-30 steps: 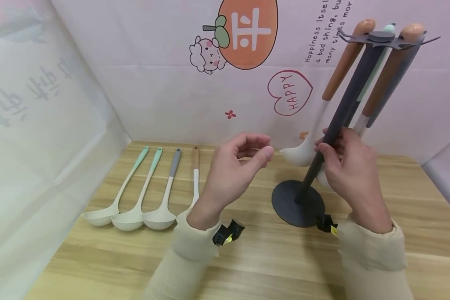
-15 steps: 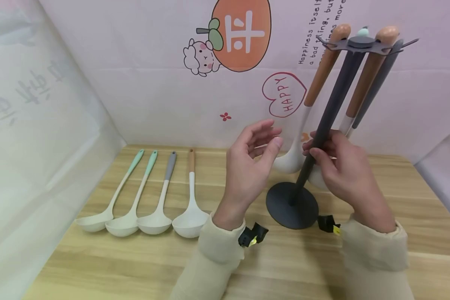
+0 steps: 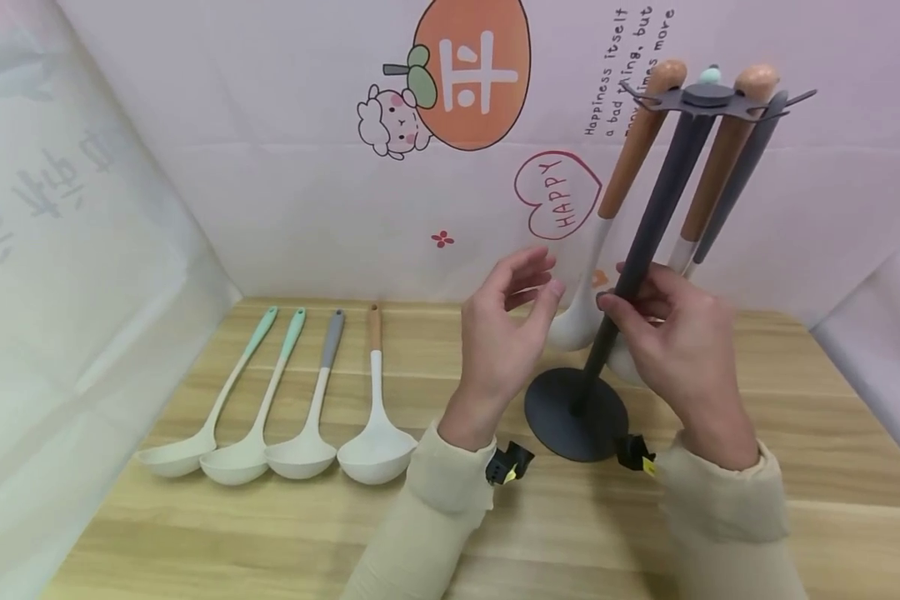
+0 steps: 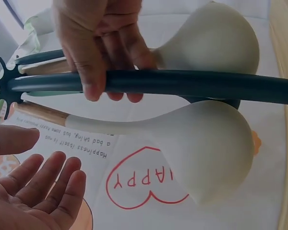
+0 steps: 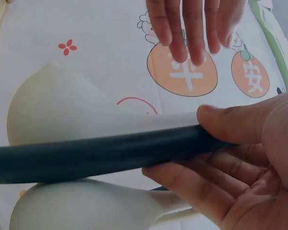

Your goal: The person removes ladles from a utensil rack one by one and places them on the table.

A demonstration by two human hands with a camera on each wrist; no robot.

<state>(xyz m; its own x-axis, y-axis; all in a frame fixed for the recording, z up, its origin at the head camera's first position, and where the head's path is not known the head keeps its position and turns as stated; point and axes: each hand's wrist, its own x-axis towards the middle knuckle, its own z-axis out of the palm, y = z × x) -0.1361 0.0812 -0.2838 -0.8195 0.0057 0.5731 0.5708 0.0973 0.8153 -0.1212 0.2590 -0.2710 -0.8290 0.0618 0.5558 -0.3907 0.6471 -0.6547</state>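
My right hand [image 3: 678, 342] pinches the dark pole of an upright utensil stand [image 3: 663, 200] at about mid-height. From the hooked top of the stand hang ladles: a brown-handled ladle [image 3: 633, 162] on the left, another brown-handled ladle [image 3: 722, 175] and a grey-handled utensil [image 3: 746, 171] on the right. A mint handle tip [image 3: 710, 76] shows behind the top; the rest of it is mostly hidden. My left hand [image 3: 504, 337] is held in the air left of the pole, fingers loosely bent and holding nothing. In the left wrist view, the white ladle bowl [image 4: 206, 148] lies beyond those fingers.
On the wooden table [image 3: 270, 542] at left lie ladles in a row: two mint-handled ladles [image 3: 225, 400] [image 3: 276, 383], a grey-handled ladle [image 3: 318, 400] and a brown-handled ladle [image 3: 377, 400]. The stand's round base [image 3: 555, 417] rests on the table. A printed cloth [image 3: 307, 225] hangs behind.
My left hand has moved right toward the stand, uncovering the brown-handled ladle on the table. My right hand keeps hold of the pole. The head view has shifted slightly.
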